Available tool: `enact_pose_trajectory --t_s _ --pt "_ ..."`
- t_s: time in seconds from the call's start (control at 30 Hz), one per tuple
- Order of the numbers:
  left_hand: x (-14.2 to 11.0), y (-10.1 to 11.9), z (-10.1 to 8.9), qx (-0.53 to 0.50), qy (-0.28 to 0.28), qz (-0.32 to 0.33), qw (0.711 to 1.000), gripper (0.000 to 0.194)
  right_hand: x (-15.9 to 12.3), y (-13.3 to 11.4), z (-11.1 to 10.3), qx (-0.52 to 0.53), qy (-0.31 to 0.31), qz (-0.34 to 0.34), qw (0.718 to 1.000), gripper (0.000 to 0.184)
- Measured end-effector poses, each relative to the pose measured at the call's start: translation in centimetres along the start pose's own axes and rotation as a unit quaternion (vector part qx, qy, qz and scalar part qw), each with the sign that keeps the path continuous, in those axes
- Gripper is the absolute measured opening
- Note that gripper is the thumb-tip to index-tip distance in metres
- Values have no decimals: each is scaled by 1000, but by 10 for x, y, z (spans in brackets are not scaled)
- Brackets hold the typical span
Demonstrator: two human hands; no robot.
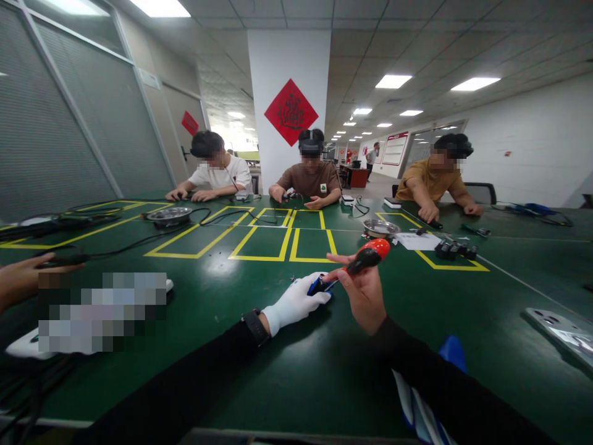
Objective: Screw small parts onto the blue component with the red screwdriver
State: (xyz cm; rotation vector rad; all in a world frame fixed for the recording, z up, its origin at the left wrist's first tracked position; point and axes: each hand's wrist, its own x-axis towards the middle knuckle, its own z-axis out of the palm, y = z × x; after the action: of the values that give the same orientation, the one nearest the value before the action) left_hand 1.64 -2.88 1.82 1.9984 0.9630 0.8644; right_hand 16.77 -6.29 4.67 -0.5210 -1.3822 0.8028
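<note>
A white glove covers my left hand (pixel 293 304), which rests low over the table with its fingers closed around a small blue and black part (pixel 319 286). My bare right hand (pixel 364 295) grips a screwdriver (pixel 369 256) with a red and black handle. The handle tilts up to the right, while the thin shaft points down left toward the part. One right finger reaches out to the part, and other fingers are extended. Whether the screwdriver's tip touches the part is hard to see. Tiny metal bits (pixel 293 280) lie just beyond my left hand.
Blue and white gloves (pixel 419 402) lie under my right forearm. A phone (pixel 563 330) is at right. Metal bowls (pixel 169 214) (pixel 380 227), black parts (pixel 456 249), paper (pixel 417 241) and cables sit farther off. Co-workers (pixel 310 176) sit opposite; another person's hand (pixel 28 278) is at left.
</note>
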Motion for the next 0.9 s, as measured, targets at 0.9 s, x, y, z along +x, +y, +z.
enact_pose_trajectory --t_s 0.9 --pt "-1 -3 2 -23 8 12 1000 34 -2 2 -2 -12 -27 -8 1000 29"
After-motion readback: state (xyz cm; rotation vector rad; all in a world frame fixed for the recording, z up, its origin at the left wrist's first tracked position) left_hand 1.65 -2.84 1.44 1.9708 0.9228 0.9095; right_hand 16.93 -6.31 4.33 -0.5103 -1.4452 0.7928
